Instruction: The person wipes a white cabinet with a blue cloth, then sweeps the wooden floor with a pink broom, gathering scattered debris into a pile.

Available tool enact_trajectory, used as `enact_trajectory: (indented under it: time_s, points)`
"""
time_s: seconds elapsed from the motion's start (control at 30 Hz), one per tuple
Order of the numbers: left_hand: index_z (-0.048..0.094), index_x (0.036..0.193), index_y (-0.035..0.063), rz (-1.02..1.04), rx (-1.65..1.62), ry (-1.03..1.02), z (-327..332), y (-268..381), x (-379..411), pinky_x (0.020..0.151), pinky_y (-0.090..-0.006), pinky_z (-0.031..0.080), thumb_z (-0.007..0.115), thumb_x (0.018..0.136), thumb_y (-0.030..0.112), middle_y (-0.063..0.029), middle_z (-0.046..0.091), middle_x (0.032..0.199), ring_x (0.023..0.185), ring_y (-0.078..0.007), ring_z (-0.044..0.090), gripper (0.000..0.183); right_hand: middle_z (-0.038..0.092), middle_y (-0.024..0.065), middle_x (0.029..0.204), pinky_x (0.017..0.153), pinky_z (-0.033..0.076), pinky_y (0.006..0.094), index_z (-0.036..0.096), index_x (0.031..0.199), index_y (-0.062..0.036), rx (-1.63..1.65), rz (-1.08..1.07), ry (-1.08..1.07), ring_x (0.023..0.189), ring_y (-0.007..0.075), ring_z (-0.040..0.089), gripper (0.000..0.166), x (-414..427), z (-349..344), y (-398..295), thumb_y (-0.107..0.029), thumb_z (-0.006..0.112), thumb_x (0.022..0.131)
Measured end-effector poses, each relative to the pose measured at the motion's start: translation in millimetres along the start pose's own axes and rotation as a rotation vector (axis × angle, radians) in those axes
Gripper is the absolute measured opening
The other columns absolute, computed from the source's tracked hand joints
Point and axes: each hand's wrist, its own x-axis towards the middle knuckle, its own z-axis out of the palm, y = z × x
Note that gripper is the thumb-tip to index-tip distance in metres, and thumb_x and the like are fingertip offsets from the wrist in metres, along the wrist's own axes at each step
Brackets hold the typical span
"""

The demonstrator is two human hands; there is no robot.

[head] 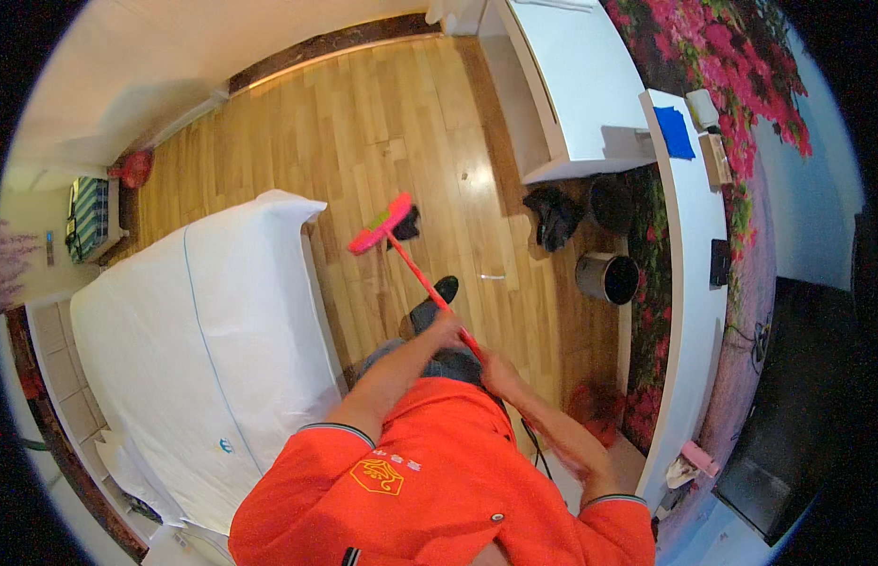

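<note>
My left hand [447, 331] grips the red handle [419, 274] of a push broom, partway up its length. Lower in the picture, my right hand [497, 371] holds the same handle near its end. The broom's pink head [381, 223], with a green patch in its middle, is over the wood-plank floor [439, 156], near a corner of the bed. A dark patch beside the head cannot be told clearly. My dark shoe [446, 289] shows close to the handle. On the floor to the right lies a small white strip [492, 276].
A white-covered bed [213, 318] takes up the left. On the right are a black plastic bag [552, 216], a metal bin [607, 278], a white desk [594, 78] and a long white shelf [693, 283]. Red objects [136, 170] sit by the far left wall.
</note>
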Motion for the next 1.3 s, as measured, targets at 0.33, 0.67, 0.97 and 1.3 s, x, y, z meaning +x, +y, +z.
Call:
enact_trajectory:
  time_s: [0.33, 0.67, 0.97, 1.3]
  points:
    - [0.048, 0.098, 0.0042, -0.022, 0.085, 0.112, 72.6, 54.3, -5.2, 0.054, -0.0529, 0.055, 0.050, 0.090, 0.008, -0.0189, 0.062, 0.073, 0.069, -0.0352, 0.066, 0.009, 0.063, 0.0297, 0.087, 0.071, 0.050, 0.0524, 0.053, 0.122, -0.0030, -0.115, 0.067, 0.026, 0.083, 0.0467, 0.063, 0.046, -22.5, -77.3, -21.1, -0.012, 0.060, 0.077]
    - [0.044, 0.101, 0.0045, 0.173, -0.078, 0.281, -35.5, 215.9, -47.4, 0.054, -0.0517, 0.057, 0.054, 0.088, 0.016, -0.0152, 0.058, 0.074, 0.060, -0.0306, 0.062, 0.020, 0.064, 0.0289, 0.085, 0.067, 0.049, 0.0542, 0.050, 0.128, -0.0066, -0.141, -0.188, 0.098, 0.080, 0.0477, 0.063, 0.044, 117.0, -103.8, -136.4, -0.007, 0.048, 0.084]
    - [0.053, 0.085, 0.0024, 0.324, -0.309, 0.398, -177.6, 377.9, -82.4, 0.045, -0.0486, 0.051, 0.051, 0.090, 0.012, -0.0147, 0.057, 0.066, 0.054, -0.0292, 0.059, 0.011, 0.065, 0.0278, 0.083, 0.068, 0.050, 0.0538, 0.051, 0.125, -0.0072, -0.163, -0.258, 0.069, 0.080, 0.0469, 0.063, 0.040, 276.7, -111.6, -316.0, -0.008, 0.049, 0.086]
    - [0.054, 0.086, -0.0011, 0.493, -0.381, 0.574, -336.4, 527.0, -108.6, 0.043, -0.0470, 0.050, 0.053, 0.088, 0.014, -0.0156, 0.059, 0.071, 0.057, -0.0302, 0.062, 0.016, 0.063, 0.0281, 0.092, 0.073, 0.048, 0.0552, 0.057, 0.113, -0.0053, -0.167, -0.350, 0.084, 0.088, 0.0473, 0.061, 0.032, 417.6, -112.1, -496.1, -0.002, 0.048, 0.082]
